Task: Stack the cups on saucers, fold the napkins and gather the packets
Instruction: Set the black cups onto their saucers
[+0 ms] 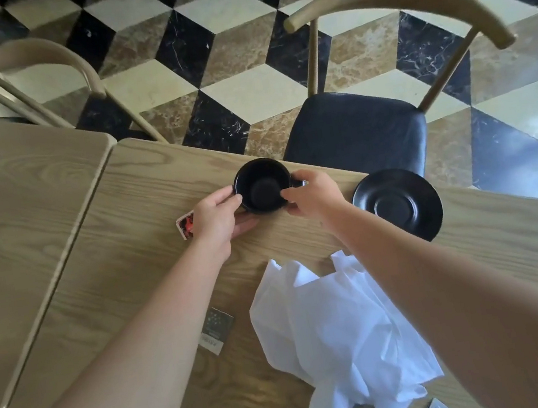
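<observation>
I have the cup (262, 185) between both hands at the centre of the frame, near the far edge of the desk (130, 258). My left hand (219, 216) curls round its left wall, thumb near the rim, and my right hand (314, 194) holds the right side where the handle sticks out. Fingers on both sides are grasping the cup, not released. Two hands keep it level and let me turn the handle where I want it. Whether it is lifted or just touching the desk, I cannot tell.

The saucer (399, 204) sits bare just to the right, near the desk edge, so I judge the next move is a short carry across to set the cup in its centre ring.

A red packet (185, 225) peeks out from under my left hand, and a grey packet (217, 330) lies lower down beside my left forearm. The white napkins (341, 332) lie crumpled in the lower middle, unfolded. Those jobs look not yet done.
</observation>
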